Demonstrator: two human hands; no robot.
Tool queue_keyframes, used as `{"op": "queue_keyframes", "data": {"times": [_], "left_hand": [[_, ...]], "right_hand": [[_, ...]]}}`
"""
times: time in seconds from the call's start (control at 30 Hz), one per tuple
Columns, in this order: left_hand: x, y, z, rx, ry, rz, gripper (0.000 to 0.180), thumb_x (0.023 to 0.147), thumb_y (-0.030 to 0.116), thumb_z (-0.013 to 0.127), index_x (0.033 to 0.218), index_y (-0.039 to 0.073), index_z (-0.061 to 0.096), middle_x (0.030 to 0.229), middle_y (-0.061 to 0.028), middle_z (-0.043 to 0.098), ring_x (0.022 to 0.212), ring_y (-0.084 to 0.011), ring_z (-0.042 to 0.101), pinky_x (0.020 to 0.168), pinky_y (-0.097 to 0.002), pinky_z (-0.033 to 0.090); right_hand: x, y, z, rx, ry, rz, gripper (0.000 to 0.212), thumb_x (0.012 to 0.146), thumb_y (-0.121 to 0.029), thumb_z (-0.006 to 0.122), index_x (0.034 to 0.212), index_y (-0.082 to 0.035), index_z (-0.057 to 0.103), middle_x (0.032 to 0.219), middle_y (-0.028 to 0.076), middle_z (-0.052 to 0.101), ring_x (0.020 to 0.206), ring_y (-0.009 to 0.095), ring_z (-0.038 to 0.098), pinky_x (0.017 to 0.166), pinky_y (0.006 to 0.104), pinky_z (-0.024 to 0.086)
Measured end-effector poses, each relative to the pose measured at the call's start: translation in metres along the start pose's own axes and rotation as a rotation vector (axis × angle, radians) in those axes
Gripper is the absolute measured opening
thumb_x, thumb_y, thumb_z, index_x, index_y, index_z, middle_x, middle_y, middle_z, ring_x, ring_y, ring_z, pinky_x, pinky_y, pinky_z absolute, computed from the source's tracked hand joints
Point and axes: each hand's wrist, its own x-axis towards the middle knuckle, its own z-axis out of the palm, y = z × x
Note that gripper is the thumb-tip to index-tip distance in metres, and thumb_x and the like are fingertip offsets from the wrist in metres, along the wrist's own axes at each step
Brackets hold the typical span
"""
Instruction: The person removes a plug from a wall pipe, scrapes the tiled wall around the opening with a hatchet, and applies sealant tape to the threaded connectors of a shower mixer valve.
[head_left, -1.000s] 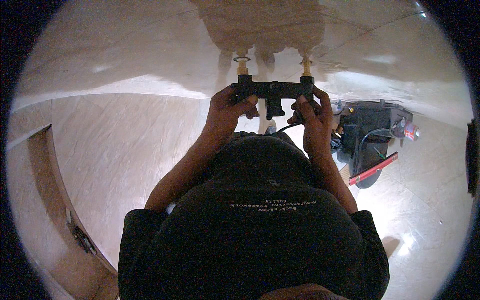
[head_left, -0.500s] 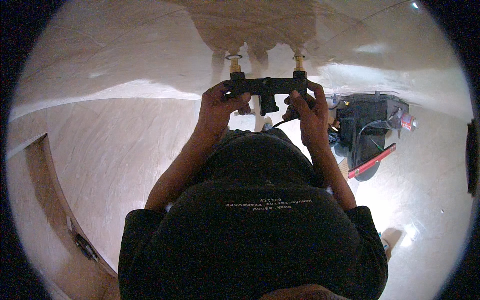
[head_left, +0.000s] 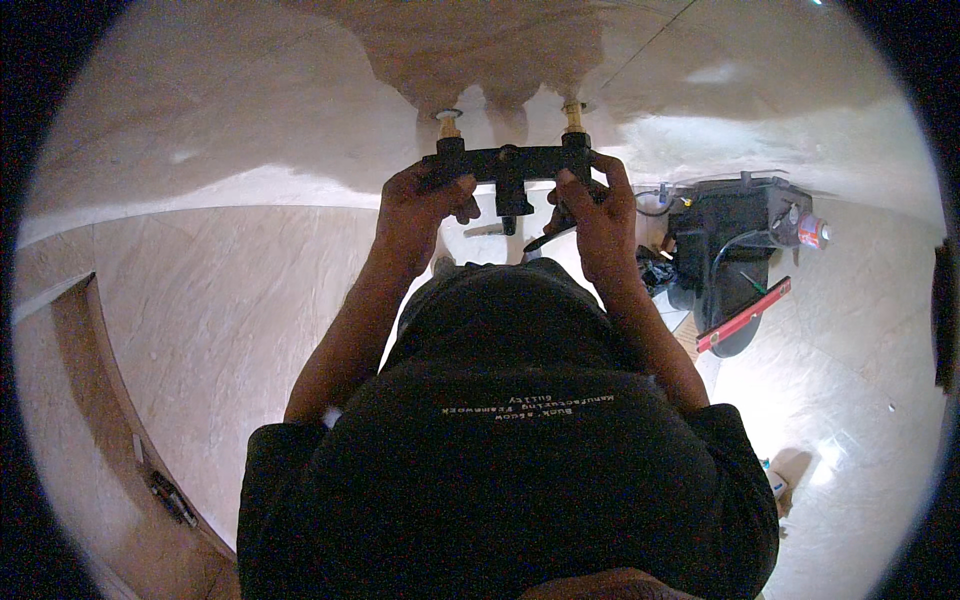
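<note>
A black wall-mounted mixer tap (head_left: 530,160) is held level between my two hands, against two brass pipe fittings on the wall: a left brass fitting (head_left: 449,126) and a right brass fitting (head_left: 573,118). The tap's black nuts meet the brass; whether they are threaded on cannot be made out. My left hand (head_left: 410,210) is closed round the tap's left end, thumb in front. Round the right end, my right hand (head_left: 605,225) is closed too, thumb near the nut. Below that hand shows a dark elongated piece (head_left: 550,240), its kind unclear.
To the right, by the wall's foot, stands a black toolbox (head_left: 690,245) with a red spirit level (head_left: 745,317) lying across it. A red-and-grey can (head_left: 813,232) is at its far right side. A brown door-like panel (head_left: 95,370) with a dark fitting (head_left: 172,498) rises at left.
My hands and the mixer tap sit a little further left in the picture, as do the wall fittings. The grip on both ends stays the same.
</note>
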Motion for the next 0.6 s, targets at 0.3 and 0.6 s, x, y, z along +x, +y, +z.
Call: {"op": "queue_keyframes", "data": {"times": [0.3,0.6], "left_hand": [[0.001,-0.007,0.001,-0.008,-0.040,0.068,0.026,0.099,0.023,0.065,0.099,-0.003,0.064,0.084,-0.0104,0.070,0.077,-0.0184,0.065,0.075,-0.0337,0.053],[0.008,-0.008,0.000,-0.211,-0.029,-0.086,0.033,0.102,0.030,0.061,0.111,-0.001,0.064,0.099,-0.0132,0.071,0.090,-0.0218,0.068,0.083,-0.0381,0.054]], "right_hand": [[-0.004,-0.002,0.001,-0.014,0.018,0.006,0.047,0.095,-0.015,0.070,0.133,0.003,0.048,0.089,0.019,0.069,0.069,0.019,0.066,0.057,0.0327,0.058],[0.001,0.014,0.000,0.120,-0.010,-0.074,0.049,0.095,-0.016,0.071,0.133,0.004,0.047,0.090,0.019,0.068,0.071,0.019,0.066,0.058,0.0327,0.059]]}}
